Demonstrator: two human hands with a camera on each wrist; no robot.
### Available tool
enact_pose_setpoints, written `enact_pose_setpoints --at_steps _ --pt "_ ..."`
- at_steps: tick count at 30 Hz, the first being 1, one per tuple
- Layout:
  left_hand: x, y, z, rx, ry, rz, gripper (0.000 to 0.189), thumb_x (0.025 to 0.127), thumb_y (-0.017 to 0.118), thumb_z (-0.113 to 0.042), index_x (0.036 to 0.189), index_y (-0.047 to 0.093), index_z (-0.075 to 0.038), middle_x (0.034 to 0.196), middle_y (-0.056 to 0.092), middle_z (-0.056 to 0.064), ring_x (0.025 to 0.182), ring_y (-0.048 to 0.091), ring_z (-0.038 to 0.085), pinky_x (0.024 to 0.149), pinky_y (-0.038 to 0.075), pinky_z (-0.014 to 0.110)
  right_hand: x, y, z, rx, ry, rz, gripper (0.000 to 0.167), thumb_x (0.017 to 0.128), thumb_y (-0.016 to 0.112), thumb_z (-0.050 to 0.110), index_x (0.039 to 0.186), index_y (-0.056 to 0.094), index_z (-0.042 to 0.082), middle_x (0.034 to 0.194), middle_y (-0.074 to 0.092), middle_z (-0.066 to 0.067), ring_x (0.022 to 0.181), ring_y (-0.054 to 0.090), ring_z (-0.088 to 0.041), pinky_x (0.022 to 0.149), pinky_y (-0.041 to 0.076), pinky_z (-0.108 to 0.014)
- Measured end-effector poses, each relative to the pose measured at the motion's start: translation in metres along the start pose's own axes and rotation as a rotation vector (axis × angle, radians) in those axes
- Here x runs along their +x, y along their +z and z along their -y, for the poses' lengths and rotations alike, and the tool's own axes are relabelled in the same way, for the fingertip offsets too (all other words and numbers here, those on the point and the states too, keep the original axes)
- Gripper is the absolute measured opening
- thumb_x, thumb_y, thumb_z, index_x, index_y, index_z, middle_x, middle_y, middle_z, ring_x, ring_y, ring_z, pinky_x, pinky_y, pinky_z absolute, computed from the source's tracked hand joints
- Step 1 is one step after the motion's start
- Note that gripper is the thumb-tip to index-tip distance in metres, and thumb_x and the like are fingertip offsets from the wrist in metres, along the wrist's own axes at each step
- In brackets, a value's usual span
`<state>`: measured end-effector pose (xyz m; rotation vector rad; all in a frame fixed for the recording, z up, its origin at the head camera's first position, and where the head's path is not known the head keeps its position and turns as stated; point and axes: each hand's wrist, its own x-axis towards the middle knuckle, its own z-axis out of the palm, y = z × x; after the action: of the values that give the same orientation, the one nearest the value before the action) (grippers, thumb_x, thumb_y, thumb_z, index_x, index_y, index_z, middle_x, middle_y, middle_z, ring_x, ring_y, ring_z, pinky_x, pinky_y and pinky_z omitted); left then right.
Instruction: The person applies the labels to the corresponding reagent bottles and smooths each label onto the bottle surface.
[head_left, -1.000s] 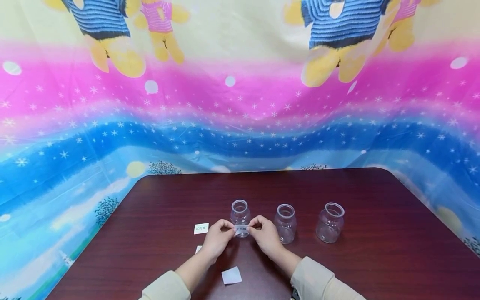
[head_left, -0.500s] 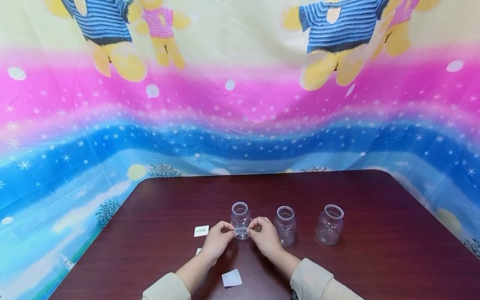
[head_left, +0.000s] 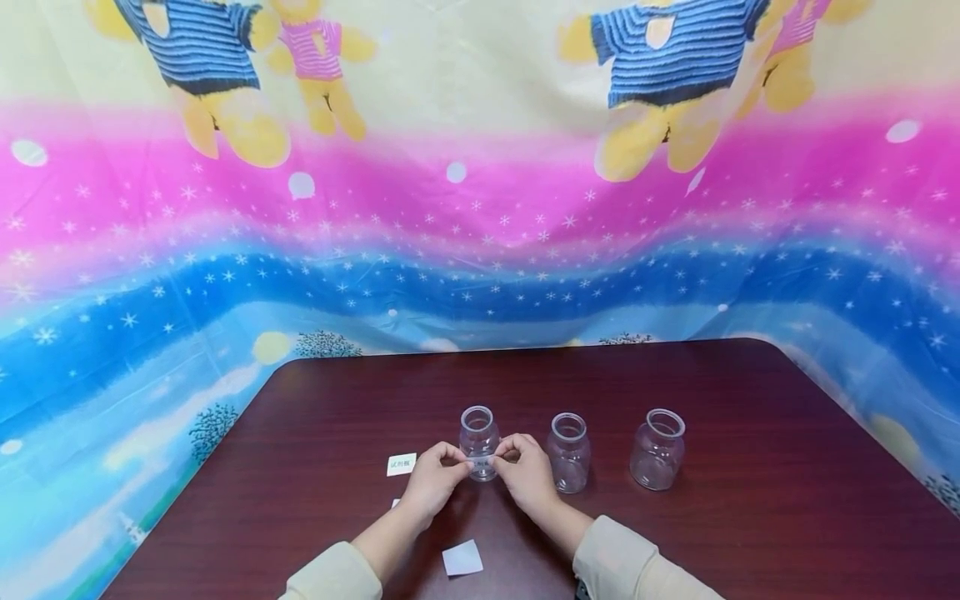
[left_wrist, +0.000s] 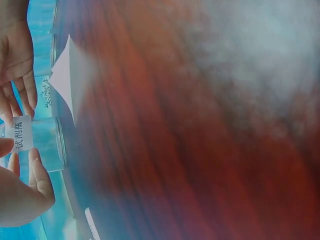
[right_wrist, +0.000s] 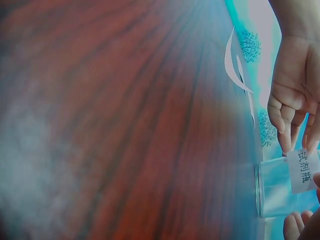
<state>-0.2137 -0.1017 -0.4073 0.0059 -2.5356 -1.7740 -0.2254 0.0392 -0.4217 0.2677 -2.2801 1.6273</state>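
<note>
Both hands meet at the front of the leftmost clear glass jar (head_left: 477, 425), which stands upright on the table. My left hand (head_left: 435, 483) pinches the left end of a small white label (left_wrist: 21, 132) with printed characters. The right hand (head_left: 527, 477) pinches its other end, thumbs facing each other. In the right wrist view the label (right_wrist: 303, 171) lies across the jar's side, fingertips right at its edges. Two more clear jars stand to the right, the middle jar (head_left: 570, 454) close beside my right hand and another jar (head_left: 657, 450) farther off.
A printed white label (head_left: 401, 464) lies on the dark red-brown table (head_left: 360, 400), left of my left hand. A blank white paper square (head_left: 462, 558) lies nearer me. Part of another paper shows beside the left wrist. A printed curtain (head_left: 465, 250) hangs behind the table.
My right fingertips have shifted slightly left, so the two thumbs are closer and cover more of the label. The jars and loose papers keep their places; the head view has tilted slightly.
</note>
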Motion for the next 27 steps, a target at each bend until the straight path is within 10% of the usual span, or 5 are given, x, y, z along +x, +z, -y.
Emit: enact_pose_setpoints --at_steps 16,27 --pt "0.007 -0.002 0.004 0.007 0.049 -0.044 0.019 0.071 0.065 -0.007 0.083 0.052 0.001 0.082 0.058 0.007 0.072 0.052 0.014 0.062 0.043 0.027 0.001 -0.001 0.002 0.074 0.058 0.001 0.019 0.065 0.067 -0.004 0.075 0.051 -0.002 0.085 0.055 -0.013 0.081 0.058 -0.028 0.070 0.048 -0.030" --pt "0.015 -0.010 0.007 0.045 0.086 0.070 0.058 0.067 0.071 -0.013 0.116 0.045 0.003 0.086 0.056 0.011 0.078 0.053 0.021 0.061 0.044 0.029 0.006 -0.004 -0.005 0.124 0.022 0.127 0.049 0.066 0.069 0.002 0.109 0.049 -0.009 0.099 0.056 -0.023 0.082 0.057 -0.029 0.072 0.047 -0.032"
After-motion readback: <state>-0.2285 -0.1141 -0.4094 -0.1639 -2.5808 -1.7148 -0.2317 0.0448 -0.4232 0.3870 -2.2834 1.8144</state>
